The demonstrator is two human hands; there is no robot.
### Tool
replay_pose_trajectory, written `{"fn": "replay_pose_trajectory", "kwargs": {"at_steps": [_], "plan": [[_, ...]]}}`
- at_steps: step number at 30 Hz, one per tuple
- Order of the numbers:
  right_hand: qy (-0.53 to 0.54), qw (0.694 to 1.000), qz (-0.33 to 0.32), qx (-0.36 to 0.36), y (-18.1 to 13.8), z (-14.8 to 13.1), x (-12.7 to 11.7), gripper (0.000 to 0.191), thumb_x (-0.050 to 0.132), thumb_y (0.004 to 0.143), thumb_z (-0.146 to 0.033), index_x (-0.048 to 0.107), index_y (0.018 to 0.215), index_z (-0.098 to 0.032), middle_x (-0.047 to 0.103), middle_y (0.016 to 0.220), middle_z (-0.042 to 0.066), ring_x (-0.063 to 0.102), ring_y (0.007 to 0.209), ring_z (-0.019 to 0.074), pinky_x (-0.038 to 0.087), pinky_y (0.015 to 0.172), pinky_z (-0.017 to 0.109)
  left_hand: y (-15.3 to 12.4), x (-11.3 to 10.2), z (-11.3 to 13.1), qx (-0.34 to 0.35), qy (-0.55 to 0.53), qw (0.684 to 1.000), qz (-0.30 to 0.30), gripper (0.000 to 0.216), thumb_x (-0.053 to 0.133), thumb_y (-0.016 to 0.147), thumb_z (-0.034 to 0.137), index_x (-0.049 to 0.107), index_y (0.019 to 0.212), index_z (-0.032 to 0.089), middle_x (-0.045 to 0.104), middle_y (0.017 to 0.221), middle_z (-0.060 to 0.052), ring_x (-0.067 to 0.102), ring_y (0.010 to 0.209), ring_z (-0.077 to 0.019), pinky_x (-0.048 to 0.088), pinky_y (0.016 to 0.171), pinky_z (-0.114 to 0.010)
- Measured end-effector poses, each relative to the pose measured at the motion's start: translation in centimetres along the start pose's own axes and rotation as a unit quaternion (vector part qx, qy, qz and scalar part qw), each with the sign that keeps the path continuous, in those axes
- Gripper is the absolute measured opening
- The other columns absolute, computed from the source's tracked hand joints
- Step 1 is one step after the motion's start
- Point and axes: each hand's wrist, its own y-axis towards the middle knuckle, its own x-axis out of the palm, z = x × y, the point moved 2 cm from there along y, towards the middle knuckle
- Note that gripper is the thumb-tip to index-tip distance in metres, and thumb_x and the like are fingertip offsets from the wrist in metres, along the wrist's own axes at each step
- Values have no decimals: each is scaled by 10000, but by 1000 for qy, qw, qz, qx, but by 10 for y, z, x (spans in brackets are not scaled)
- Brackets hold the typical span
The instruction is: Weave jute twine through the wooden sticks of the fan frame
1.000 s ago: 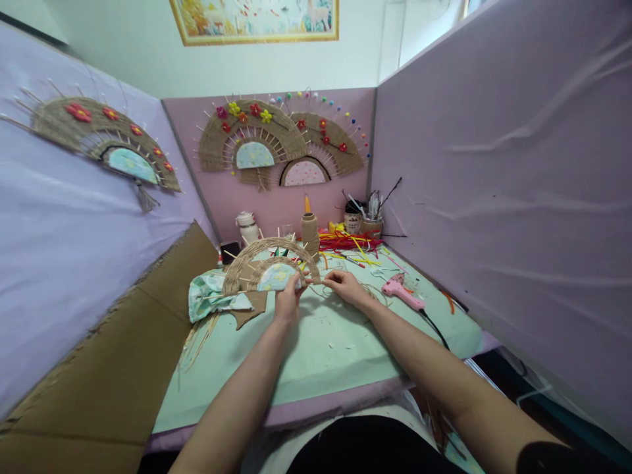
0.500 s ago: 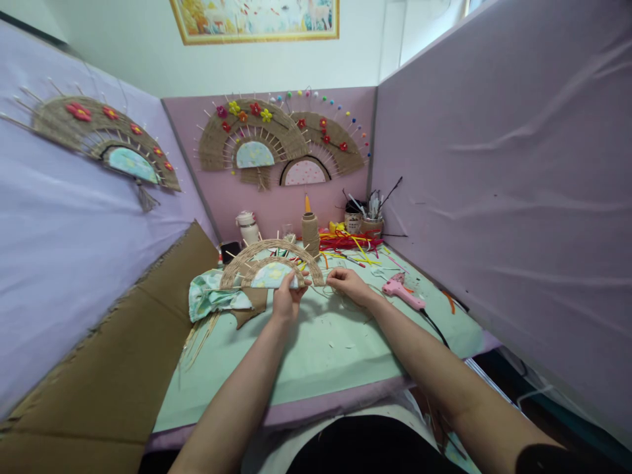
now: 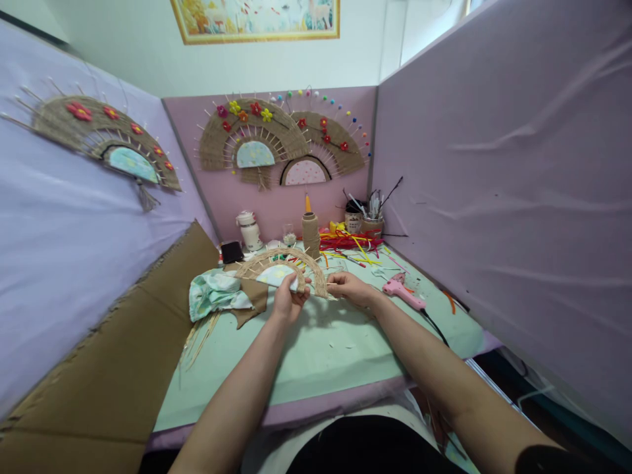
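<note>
My left hand (image 3: pixel 290 303) grips a half-round fan (image 3: pixel 318 276) by its lower right part, thumb over the pale floral cloth (image 3: pixel 271 275) at its centre. Tan twine is woven across thin sticks to make the fan's arched band, and stick ends poke out along the top. The fan is tilted, its right end lower and nearer me. At that end, my right hand (image 3: pixel 349 289) is closed, its fingertips pinching what looks like the loose twine. Behind the fan stands a cone of twine (image 3: pixel 311 237).
A pink glue gun (image 3: pixel 405 294) with a black cord lies on the right. Crumpled floral cloth (image 3: pixel 212 296) and a cardboard piece (image 3: pixel 254 306) lie left. Red pipe cleaners (image 3: pixel 350 242), a white bottle (image 3: pixel 248 230) and a black phone-like object (image 3: pixel 232 252) are behind. Finished fans (image 3: pixel 212 148) hang on the partitions.
The fan has tipped and turned, its right end moving down towards me and its left end shifting right. My right hand has stayed close to the right end, moving slightly down.
</note>
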Motion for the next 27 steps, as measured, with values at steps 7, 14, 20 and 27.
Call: {"fn": "replay_pose_trajectory", "kwargs": {"at_steps": [7,14,20,27], "plan": [[4,1000,-30,3,-1,1,0,324,708,630,-434,598,691,-135,526,595,-28,403,521,74,281,505,211,-1,0,0,-27,21,999,-4,214,573,735,263,610,892,122,603,603,-16,467,394,-56,377,388,-160],[17,1000,-17,0,-1,0,-2,308,692,657,-427,604,693,-134,508,586,-28,390,512,70,277,499,216,1,-1,-1,-5,65,998,14,222,588,720,289,611,864,122,600,583,-15,457,376,-54,376,379,-161],[37,999,15,27,2,3,-3,271,715,623,-374,609,708,-139,518,585,-29,387,491,62,247,466,206,1,-2,-1,40,77,996,27,221,616,693,306,609,839,139,614,592,-15,469,391,-64,393,398,-179],[48,997,47,27,3,3,-3,284,728,595,-351,586,735,-148,484,524,-55,370,460,58,212,441,200,2,-3,1,75,98,991,51,255,640,654,333,578,817,147,620,588,-13,480,391,-73,389,404,-191]]}}
